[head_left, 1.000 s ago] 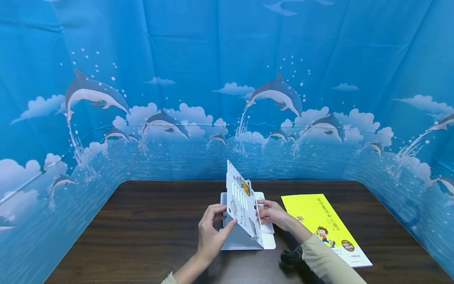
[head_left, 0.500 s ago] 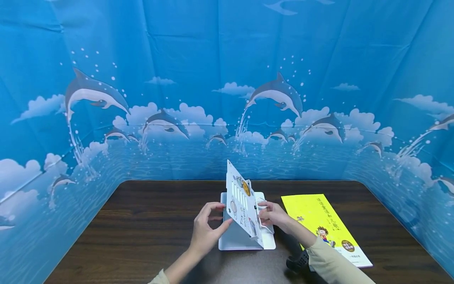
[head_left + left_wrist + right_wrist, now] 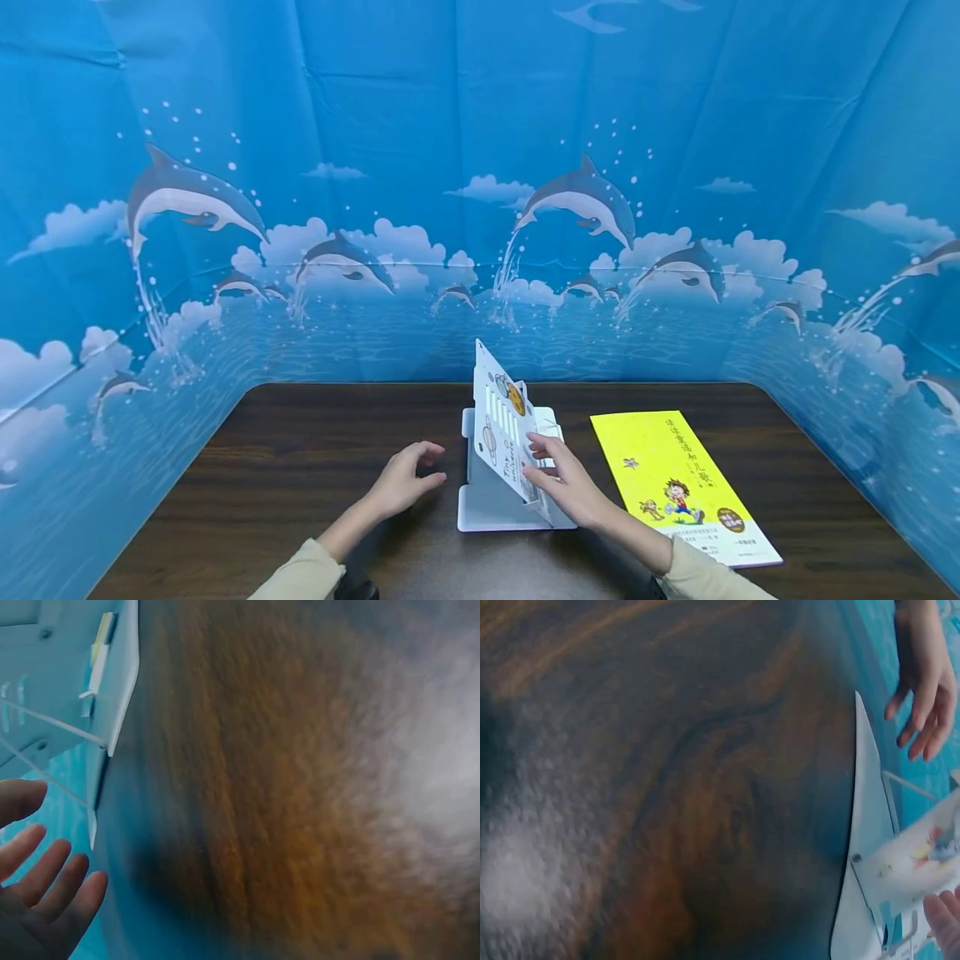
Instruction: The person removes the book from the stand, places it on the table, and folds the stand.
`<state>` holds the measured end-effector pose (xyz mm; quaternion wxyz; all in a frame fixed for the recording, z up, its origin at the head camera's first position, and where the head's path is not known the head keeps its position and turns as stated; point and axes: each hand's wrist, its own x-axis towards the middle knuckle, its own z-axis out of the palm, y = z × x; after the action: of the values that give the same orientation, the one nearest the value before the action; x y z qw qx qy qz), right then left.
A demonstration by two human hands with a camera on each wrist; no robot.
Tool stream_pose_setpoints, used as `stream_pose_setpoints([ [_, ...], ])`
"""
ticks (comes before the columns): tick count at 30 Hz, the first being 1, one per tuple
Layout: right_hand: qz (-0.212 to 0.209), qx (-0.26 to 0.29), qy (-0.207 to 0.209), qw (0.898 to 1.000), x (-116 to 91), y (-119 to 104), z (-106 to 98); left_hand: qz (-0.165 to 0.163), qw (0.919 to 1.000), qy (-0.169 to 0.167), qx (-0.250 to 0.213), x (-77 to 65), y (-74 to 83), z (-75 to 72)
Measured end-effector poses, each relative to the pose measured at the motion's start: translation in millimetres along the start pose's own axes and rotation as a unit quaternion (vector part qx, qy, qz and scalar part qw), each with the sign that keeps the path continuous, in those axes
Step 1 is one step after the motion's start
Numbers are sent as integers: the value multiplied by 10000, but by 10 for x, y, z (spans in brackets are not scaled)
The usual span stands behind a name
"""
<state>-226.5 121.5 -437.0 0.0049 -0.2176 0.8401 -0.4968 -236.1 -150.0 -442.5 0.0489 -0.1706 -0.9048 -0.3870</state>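
Note:
A white book stand [image 3: 497,410] with cartoon planets and the words "Tiny universe" stands on the table, its panel propped up at a tilt over a flat base plate [image 3: 491,510]. My left hand [image 3: 401,482] is off to the left of the stand, holding nothing, fingers loosely bent. In the left wrist view this hand [image 3: 45,900] is apart from the stand's rear, where thin wire supports [image 3: 60,724] show. My right hand [image 3: 573,490] is in front of the panel's lower part, fingers loosely spread and overlapping the panel. Only fingertips [image 3: 946,915] of it show in the right wrist view.
A yellow book [image 3: 678,479] with a cartoon child on its cover lies flat to the right of the stand. The dark wooden table [image 3: 300,467] ends at a blue dolphin-print curtain [image 3: 360,325] at the back and sides.
My left hand has let go of the panel's left edge and moved left. The right hand has come from the panel's right side round to its front. The stand stays propped up.

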Motion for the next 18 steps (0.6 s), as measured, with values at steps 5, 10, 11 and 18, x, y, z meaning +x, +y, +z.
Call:
stream_pose_setpoints([
  [5, -265, -481, -214, 9983, -18, -33, 86, 306, 9943, -317, 975, 70, 6, 78],
  [10, -390, -1146, -143, 9925, -7, -54, 143, 455, 9924, -428, 1063, 123, 60, 182],
  [11, -393, -1231, -113, 9916, -5, -58, 152, 530, 9932, -467, 930, 133, 69, 202],
  [18, -466, -1623, 93, 9856, -17, -110, 206, 984, 9928, -675, 99, 168, 96, 293],
])
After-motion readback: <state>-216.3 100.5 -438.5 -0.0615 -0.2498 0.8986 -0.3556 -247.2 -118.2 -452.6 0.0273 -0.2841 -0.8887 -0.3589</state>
